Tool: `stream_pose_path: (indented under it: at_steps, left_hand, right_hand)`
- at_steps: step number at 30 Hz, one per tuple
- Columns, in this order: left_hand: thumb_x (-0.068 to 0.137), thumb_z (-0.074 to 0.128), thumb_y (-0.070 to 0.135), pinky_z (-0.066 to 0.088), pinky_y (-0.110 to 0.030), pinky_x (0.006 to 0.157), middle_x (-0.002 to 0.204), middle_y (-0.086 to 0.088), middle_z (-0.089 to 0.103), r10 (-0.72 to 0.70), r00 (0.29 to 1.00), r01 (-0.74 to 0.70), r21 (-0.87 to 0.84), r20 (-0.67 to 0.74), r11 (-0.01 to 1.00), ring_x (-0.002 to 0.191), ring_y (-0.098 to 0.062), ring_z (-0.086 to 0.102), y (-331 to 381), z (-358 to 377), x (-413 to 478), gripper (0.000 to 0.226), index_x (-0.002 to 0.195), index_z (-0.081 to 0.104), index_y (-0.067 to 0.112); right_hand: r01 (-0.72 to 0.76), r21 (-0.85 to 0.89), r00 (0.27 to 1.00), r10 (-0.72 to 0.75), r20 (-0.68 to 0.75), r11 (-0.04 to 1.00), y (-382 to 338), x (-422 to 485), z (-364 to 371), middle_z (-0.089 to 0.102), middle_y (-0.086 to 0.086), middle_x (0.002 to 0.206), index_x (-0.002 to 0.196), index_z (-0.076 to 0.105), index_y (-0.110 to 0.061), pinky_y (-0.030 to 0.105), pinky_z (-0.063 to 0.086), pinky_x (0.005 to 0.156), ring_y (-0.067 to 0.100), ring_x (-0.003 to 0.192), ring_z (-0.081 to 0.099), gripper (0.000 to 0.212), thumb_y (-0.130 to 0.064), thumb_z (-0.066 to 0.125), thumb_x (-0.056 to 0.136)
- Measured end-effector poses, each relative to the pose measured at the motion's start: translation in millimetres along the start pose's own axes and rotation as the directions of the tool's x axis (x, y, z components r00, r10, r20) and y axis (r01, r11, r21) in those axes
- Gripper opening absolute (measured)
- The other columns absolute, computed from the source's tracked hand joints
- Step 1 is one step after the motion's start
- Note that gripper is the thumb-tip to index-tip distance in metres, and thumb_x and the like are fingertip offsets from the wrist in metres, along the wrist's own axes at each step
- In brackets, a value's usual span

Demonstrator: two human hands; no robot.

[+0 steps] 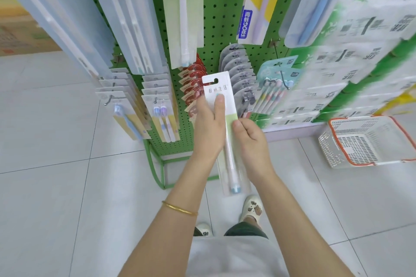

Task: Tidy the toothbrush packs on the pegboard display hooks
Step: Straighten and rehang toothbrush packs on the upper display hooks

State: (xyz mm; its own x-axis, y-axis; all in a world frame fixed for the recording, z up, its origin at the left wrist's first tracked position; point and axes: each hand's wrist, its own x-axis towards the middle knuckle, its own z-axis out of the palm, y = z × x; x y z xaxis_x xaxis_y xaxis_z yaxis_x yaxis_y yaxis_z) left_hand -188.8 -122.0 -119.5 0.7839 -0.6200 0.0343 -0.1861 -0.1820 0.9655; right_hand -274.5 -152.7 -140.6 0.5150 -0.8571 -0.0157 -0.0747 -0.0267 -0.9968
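green pegboard (pixel 221 18) behind, both the left hand (pixel 208 126) and right hand (pixel 251 141) clamp one loose toothbrush pack (pixel 221 105) off the hooks (hang hole on top); keep it upright and thread that hole squarely onto a matching hook.

The pegboard (pixel 221 20) is showing bright green, dotted with rows of dark holes. The held toothbrush pack (pixel 219 94) is showing a white card with grey characters above a pale green band, its toothbrush ending in light blue. A gold bangle (pixel 179 209) is gleaming. The basket (pixel 369 141) is showing white mesh, orange-rimmed. The floor tiles (pixel 56 186) are looking pale grey.
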Motion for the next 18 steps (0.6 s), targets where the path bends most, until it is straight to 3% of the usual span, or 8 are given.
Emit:
stream_pose_path:
  at_steps: [2,5,7,9,12,14,16,18]
  left_hand:
    - [0.1,0.04,0.033,0.037,-0.02,0.085,0.123,0.001,0.052,0.038,0.992,-0.045,0.052,0.123,0.998,0.11,-0.013,0.051,-11,2,-8,0.043,0.135,0.033,0.009]
    - [0.099,0.044,0.035,0.032,-0.024,0.1,0.147,-0.002,0.036,0.067,0.958,-0.093,0.082,0.28,0.992,0.128,-0.01,0.039,-20,0,-14,0.058,0.147,0.018,0.015]
    - [0.096,0.048,0.039,0.025,-0.026,0.11,0.156,-0.001,0.021,0.077,0.922,-0.14,0.141,0.38,0.98,0.139,-0.01,0.027,-21,-5,-16,0.071,0.151,0.008,0.019]
    - [0.093,0.056,0.036,0.022,-0.025,0.111,0.157,0.0,0.017,0.076,0.887,-0.183,0.197,0.455,0.963,0.141,-0.01,0.022,-18,-10,-21,0.077,0.15,0.007,0.02]
    - [0.089,0.064,0.029,0.029,-0.024,0.101,0.148,0.0,0.027,0.078,0.858,-0.234,0.252,0.508,0.939,0.132,-0.012,0.033,-11,-14,-30,0.068,0.141,0.022,0.02]
    - [0.091,0.062,0.029,0.032,-0.028,0.103,0.147,0.0,0.03,0.082,0.843,-0.268,0.283,0.531,0.921,0.131,-0.014,0.036,-6,-17,-31,0.062,0.141,0.025,0.021]
    - [0.092,0.059,0.033,0.033,-0.033,0.107,0.151,0.0,0.028,0.06,0.817,-0.286,0.313,0.574,0.906,0.135,-0.016,0.034,-1,-19,-30,0.065,0.145,0.023,0.023]
    - [0.091,0.06,0.037,0.033,-0.037,0.109,0.153,-0.001,0.023,0.017,0.786,-0.312,0.373,0.617,0.874,0.137,-0.017,0.031,2,-20,-32,0.075,0.15,0.016,0.026]
  right_hand:
    - [-0.055,0.072,0.998,0.057,-0.028,0.996,-1,2,-3,0.05,-0.018,0.063,0.07,0.053,-0.015,0.015,0.037,0.063,-0.003,0.062,0.043,0.03,-0.006,0.046,0.098]
    - [-0.133,0.189,0.988,0.146,-0.056,0.973,-1,7,-10,0.057,-0.01,0.073,0.073,0.058,-0.016,0.016,0.042,0.076,0.0,0.073,0.052,0.025,-0.009,0.051,0.096]
    - [-0.192,0.272,0.975,0.215,-0.057,0.943,-1,11,-14,0.058,0.004,0.085,0.076,0.059,-0.015,0.031,0.043,0.088,0.014,0.086,0.054,0.017,-0.018,0.057,0.092]
    - [-0.229,0.362,0.958,0.276,-0.083,0.904,-4,15,-18,0.053,0.011,0.088,0.077,0.057,-0.013,0.037,0.041,0.088,0.022,0.089,0.049,0.014,-0.02,0.058,0.09]
    - [-0.259,0.438,0.934,0.338,-0.112,0.861,-6,22,-21,0.046,0.005,0.079,0.073,0.051,-0.016,0.032,0.04,0.084,0.02,0.085,0.045,0.023,-0.015,0.055,0.095]
    - [-0.274,0.443,0.926,0.359,-0.118,0.854,-6,25,-21,0.052,0.003,0.079,0.074,0.053,-0.015,0.03,0.043,0.083,0.02,0.084,0.05,0.021,-0.017,0.055,0.095]
    - [-0.279,0.456,0.913,0.381,-0.148,0.845,-6,28,-21,0.064,0.006,0.105,0.088,0.06,-0.013,0.039,0.043,0.098,0.025,0.105,0.057,0.01,-0.021,0.058,0.092]
    - [-0.279,0.494,0.895,0.41,-0.178,0.823,-6,32,-21,0.061,0.01,0.125,0.105,0.063,-0.012,0.046,0.039,0.107,0.027,0.121,0.054,0.025,-0.028,0.064,0.086]
